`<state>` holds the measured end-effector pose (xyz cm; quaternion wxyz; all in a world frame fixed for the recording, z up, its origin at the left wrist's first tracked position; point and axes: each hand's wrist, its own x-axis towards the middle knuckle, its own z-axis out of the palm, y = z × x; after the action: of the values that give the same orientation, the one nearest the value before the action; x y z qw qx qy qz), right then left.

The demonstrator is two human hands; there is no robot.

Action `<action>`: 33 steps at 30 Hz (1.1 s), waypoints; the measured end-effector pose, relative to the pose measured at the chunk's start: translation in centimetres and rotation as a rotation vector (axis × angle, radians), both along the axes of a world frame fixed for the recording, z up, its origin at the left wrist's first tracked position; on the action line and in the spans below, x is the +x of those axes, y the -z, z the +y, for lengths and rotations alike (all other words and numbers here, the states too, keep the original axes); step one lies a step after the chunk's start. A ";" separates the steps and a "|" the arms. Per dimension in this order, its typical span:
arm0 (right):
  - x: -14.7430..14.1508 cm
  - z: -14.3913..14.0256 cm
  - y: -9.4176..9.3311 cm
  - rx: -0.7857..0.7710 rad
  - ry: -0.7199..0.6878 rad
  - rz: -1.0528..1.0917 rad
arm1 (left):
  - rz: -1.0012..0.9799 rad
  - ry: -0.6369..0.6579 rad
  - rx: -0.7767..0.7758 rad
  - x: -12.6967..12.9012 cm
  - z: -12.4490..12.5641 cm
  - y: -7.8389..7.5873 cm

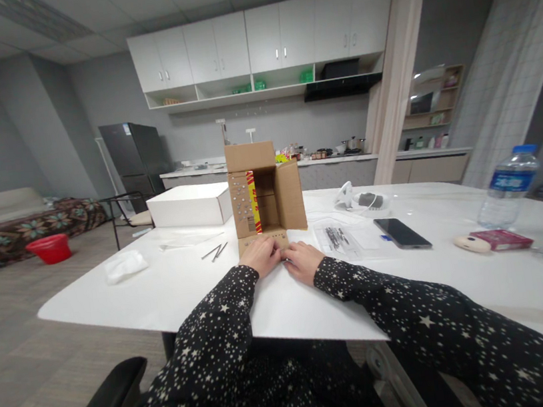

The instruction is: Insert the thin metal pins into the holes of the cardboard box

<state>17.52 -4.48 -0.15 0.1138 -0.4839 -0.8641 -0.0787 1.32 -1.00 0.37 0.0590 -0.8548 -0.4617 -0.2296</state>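
At table (173,291) centre, the open cardboard box (266,191) lies on its side: light, stiff, creasable. Left hand (261,257) and right hand (303,261) press flat on its near flap; grip the side walls.

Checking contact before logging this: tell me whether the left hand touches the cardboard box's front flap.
Touching. The head view shows the left hand resting on the lowered front flap of the cardboard box, fingers overlapping its edge, no gap visible.

Setting: an open-plan studio flat with kitchenette. Centre background: white wall-mounted cabinets (259,40) above a long grey worktop (326,159) (pots and jars on it). Left of centre: a tall black refrigerator (136,156). Far left edge: a sofa with patterned floral cover (27,228). Foreground: a white rounded dining table (274,297).
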 end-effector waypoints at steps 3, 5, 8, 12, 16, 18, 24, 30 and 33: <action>0.0 0.0 0.0 0.005 -0.001 0.009 | -0.038 -0.002 0.033 -0.1 0.3 0.2; 0.0 0.1 0.1 0.007 -0.003 0.007 | -0.062 -0.003 0.050 -0.1 0.5 0.4; 0.0 0.2 0.2 0.012 -0.004 0.002 | -0.092 -0.015 0.060 -0.2 0.7 0.4; 0.0 0.3 0.3 0.016 0.000 0.008 | -0.128 -0.022 0.101 -0.3 0.6 0.0; 0.1 0.3 0.5 0.028 -0.011 0.018 | -0.189 -0.051 0.184 -0.5 0.6 -0.3; 0.1 0.3 0.4 0.027 -0.015 0.021 | -0.216 -0.071 0.219 -0.7 0.7 -0.3; 0.1 0.3 0.3 0.013 -0.005 0.010 | -0.248 -0.098 0.263 -0.9 1.0 -0.2; 0.1 0.3 0.4 0.031 -0.010 0.018 | -0.231 -0.094 0.265 -0.9 1.1 -0.1; 0.1 0.2 0.3 0.021 -0.008 0.012 | -0.227 -0.092 0.255 -0.9 1.1 -0.2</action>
<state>17.59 -4.26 -0.43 0.1244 -0.4797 -0.8645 -0.0846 0.45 0.07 0.55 0.1248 -0.7870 -0.4712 -0.3783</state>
